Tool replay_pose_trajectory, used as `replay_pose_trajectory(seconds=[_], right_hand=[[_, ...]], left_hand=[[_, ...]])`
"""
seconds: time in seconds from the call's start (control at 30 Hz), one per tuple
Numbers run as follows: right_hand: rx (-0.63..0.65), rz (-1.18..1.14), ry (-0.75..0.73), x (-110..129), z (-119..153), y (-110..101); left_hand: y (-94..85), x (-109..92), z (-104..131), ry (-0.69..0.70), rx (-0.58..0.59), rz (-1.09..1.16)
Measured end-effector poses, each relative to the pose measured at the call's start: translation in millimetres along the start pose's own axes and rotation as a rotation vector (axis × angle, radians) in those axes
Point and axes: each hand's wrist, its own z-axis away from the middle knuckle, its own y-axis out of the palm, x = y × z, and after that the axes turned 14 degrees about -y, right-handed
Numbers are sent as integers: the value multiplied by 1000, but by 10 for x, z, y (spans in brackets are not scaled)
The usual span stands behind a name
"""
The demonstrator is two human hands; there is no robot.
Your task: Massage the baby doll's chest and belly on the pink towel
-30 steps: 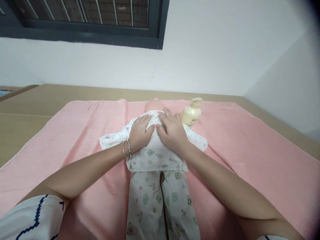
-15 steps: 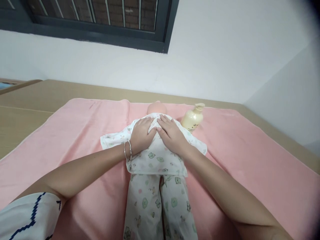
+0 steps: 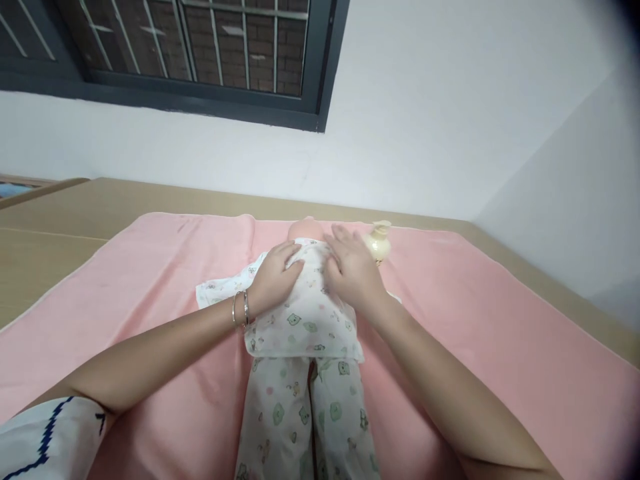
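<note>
A doll in a white patterned top and matching trousers lies on a pink cloth. My left hand rests on the left side of the top's chest, thumb apart from the fingers, holding nothing. Over the right shoulder of the top is my right hand, fingers spread and slightly blurred, with nothing held; whether it touches the fabric is unclear. Behind that hand stands a cream pump bottle, partly hidden by it.
Beneath the cloth is a wooden surface that reaches the white wall. A dark-framed window with bars is at the upper left.
My hands have moved apart; the right one has shifted off the middle of the chest toward the bottle and now covers part of it. The view has tilted slightly upward.
</note>
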Motion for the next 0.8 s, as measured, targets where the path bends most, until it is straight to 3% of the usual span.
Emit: replay_pose_trajectory(seconds=[0.07, 0.13, 0.23, 0.3, 0.4, 0.5, 0.67, 0.8], right_hand=[[-97, 108, 65, -112, -7, -151], [-146, 176, 164, -241, -4, -252], [-116, 197, 261, -388, 8, -287], [-50, 186, 274, -427, 13, -265], [36, 170, 236, -425, 13, -234], [40, 208, 186, -421, 9, -226], [3, 305, 150, -447, 3, -217], [8, 335, 167, -438, -2, -204]], left_hand=[[5, -217, 15, -24, 71, 208], [50, -472, -30, -106, 251, 490], [165, -810, -232, -362, 530, 835], [245, -951, -407, -428, 613, 924], [342, -1044, -612, -386, 629, 945], [400, -1074, -698, -375, 610, 928], [435, -1091, -708, -508, 625, 1127], [407, -1021, -573, -566, 674, 1181]])
